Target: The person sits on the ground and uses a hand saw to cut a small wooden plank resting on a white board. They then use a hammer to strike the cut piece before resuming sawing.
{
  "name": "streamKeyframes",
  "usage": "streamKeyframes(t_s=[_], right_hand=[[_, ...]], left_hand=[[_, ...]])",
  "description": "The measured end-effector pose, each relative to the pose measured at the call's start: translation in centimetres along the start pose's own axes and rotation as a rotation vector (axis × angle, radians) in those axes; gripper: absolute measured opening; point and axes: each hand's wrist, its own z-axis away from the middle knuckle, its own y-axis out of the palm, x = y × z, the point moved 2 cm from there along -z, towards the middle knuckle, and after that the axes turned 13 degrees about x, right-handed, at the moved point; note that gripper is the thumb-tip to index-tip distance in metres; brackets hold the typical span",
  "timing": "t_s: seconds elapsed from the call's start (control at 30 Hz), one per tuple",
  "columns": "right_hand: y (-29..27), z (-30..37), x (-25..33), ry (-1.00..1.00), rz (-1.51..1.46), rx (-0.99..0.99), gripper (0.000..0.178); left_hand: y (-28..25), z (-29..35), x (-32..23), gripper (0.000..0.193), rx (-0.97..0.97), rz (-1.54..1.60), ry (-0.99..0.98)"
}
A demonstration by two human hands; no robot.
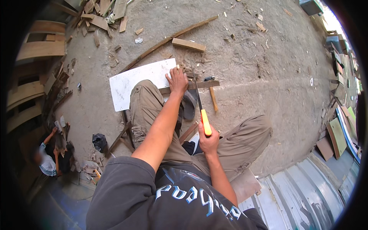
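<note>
- White board (130, 80), left of centre.
- Handsaw (200, 104), centre, blade crossing the wooden strip (211, 83); sawing seems in hand.
- Left hand (178, 81), upper centre, fingers bent at the board's edge; hold unclear.
- Right hand (209, 142), below centre, wrapped round the handle (205, 120); next stroke likely needs steady alignment.

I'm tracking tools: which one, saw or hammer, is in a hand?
The yellow-handled saw, gripped in the right hand; no hand touches the hammer.
</note>
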Motion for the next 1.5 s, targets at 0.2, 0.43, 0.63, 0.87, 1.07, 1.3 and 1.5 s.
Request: streamKeyframes(t_s=[0.2, 0.43, 0.63, 0.87, 1.07, 1.3, 1.5], right_hand=[[0.4, -0.1, 0.3, 0.025, 0.022, -0.011, 0.034], [1.0, 0.4, 2.8, 0.032, 0.143, -0.003, 0.031], [1.2, 0.3, 4.6, 0.120, 0.095, 0.020, 0.031], [-0.3, 0.5, 6.9, 0.153, 0.191, 0.045, 0.027], [-0.6, 1.1, 8.1, 0.117, 0.230, 0.040, 0.029], [-1.2, 1.8, 6.4, 0.140, 0.228, 0.088, 0.028], [-1.3, 2.1, 6.8, 0.133, 0.256, 0.090, 0.026]], left_hand=[[0.2, -0.4, -0.3, 0.074, 0.138, 0.201, -0.210], [-0.1, -0.4, -0.4, 0.087, 0.180, 0.134, -0.350], [-0.3, -0.7, -0.6, 0.090, 0.161, 0.168, -0.361], [0.2, -1.3, -0.5, 0.092, 0.151, 0.138, -0.356], [0.3, -0.8, -0.4, 0.092, 0.155, 0.130, -0.343], [-0.2, -1.0, -0.4, 0.092, 0.178, 0.124, -0.351], [0.1, -1.3, -0.4, 0.093, 0.157, 0.138, -0.351]])
